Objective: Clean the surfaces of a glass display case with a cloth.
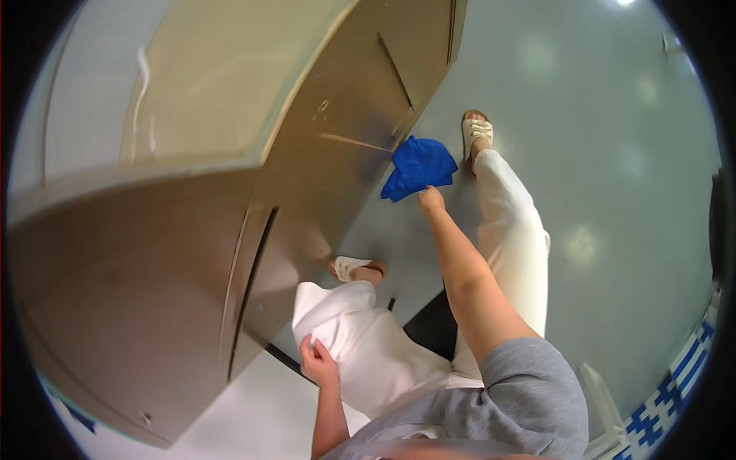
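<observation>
A blue cloth (421,167) spreads low beside the brown cabinet (322,126), above the grey floor. My right hand (431,199) is closed on its near edge. My left hand (319,361) rests by the white trouser leg (368,351) over my knee, its fingers partly curled; whether it pinches the fabric I cannot tell. One sandalled foot (477,132) stands just right of the cloth, the other (356,268) near the base of the cabinet.
A pale cream top (230,75) with a rounded corner juts out above the cabinet. A white chair-like frame (601,402) is at the lower right, near a blue and white patterned surface (661,414). A dark object (717,230) stands at the right rim.
</observation>
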Demonstrator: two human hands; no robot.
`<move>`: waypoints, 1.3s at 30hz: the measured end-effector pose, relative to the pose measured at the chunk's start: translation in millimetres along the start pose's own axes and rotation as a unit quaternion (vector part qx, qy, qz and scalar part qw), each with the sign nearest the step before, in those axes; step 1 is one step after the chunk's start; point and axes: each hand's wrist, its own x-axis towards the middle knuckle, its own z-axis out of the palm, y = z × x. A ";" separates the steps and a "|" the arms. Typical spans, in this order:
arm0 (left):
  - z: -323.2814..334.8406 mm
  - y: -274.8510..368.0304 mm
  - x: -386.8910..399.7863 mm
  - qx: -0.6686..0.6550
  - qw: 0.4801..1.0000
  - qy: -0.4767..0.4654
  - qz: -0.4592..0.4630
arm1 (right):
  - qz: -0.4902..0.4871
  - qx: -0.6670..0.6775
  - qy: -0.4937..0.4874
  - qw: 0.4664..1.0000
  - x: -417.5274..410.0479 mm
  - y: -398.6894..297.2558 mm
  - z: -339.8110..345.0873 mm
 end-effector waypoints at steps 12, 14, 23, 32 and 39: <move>-11.0 22.0 24.8 0.096 0.993 -0.063 -0.016 | -0.054 -0.197 -0.040 0.978 118.3 -87.4 -38.3; -5.6 15.8 29.2 0.098 0.993 -0.059 0.006 | -0.028 -0.189 -0.039 0.981 141.8 -75.1 -29.5; -1.3 15.5 47.4 0.070 0.996 -0.011 0.052 | -0.066 0.105 0.071 0.990 21.6 -34.2 15.3; 31.0 -49.4 19.4 0.068 0.989 0.122 0.052 | -0.189 -0.110 -0.107 0.970 -150.8 -23.7 -2.6; 42.4 -68.7 -23.2 -0.080 0.984 0.141 -0.080 | -0.308 -0.232 -0.059 0.921 -213.6 -29.5 -75.0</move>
